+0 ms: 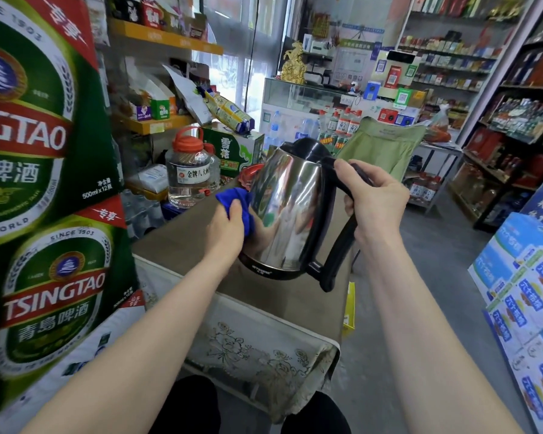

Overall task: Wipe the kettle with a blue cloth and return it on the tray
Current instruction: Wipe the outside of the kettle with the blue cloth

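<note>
Holding the kettle (289, 214) in the air over the counter (185, 245), nearer its right edge, my right hand (373, 205) is wrapped round the black handle (342, 242), which faces right. The kettle's long axis tilts, with the base toward me and the black lid up and away. My left hand (226, 227) grips the blue cloth (235, 198) against the kettle's left side. I see mirror-bright steel and a black base band whose small writing is too blurred to read. Cartons (38, 136) by the left edge read TSINGTAO, 500ml x 12.
</note>
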The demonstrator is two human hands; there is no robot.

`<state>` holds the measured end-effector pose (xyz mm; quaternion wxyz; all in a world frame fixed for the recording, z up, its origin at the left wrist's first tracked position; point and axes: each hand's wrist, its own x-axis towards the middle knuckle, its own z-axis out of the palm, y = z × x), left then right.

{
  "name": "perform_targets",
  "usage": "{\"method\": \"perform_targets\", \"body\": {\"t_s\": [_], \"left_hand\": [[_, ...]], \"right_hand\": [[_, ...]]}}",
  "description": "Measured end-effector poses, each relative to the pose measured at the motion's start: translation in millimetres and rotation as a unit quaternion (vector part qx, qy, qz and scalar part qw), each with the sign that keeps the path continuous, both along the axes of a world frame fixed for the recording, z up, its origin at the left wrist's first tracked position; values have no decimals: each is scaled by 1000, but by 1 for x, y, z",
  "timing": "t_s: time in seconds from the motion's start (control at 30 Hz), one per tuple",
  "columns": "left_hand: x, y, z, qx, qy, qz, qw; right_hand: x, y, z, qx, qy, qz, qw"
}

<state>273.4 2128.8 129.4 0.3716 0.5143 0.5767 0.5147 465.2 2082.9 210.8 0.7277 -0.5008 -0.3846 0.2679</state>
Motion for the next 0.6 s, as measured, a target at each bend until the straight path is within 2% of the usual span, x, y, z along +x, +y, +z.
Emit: {"method": "perform_targets", "body": {"t_s": [0.23, 0.3, 0.37, 0.47, 0.6], "left_hand": [[-19, 23, 13, 23, -96, -100, 990], [-20, 25, 20, 22, -88, -104, 990], [-18, 22, 27, 55, -28, -93, 994], [-8, 2, 37, 167, 84, -46, 981], [17, -24, 7, 262, 280, -44, 923]], "right_hand": [[18, 2, 2, 17, 0, 73, 997], [17, 4, 1, 16, 11, 72, 997], [14, 6, 0, 8, 33, 47, 998], [11, 10, -3, -14, 71, 1, 997], [6, 17, -9, -36, 112, -61, 991]]}}
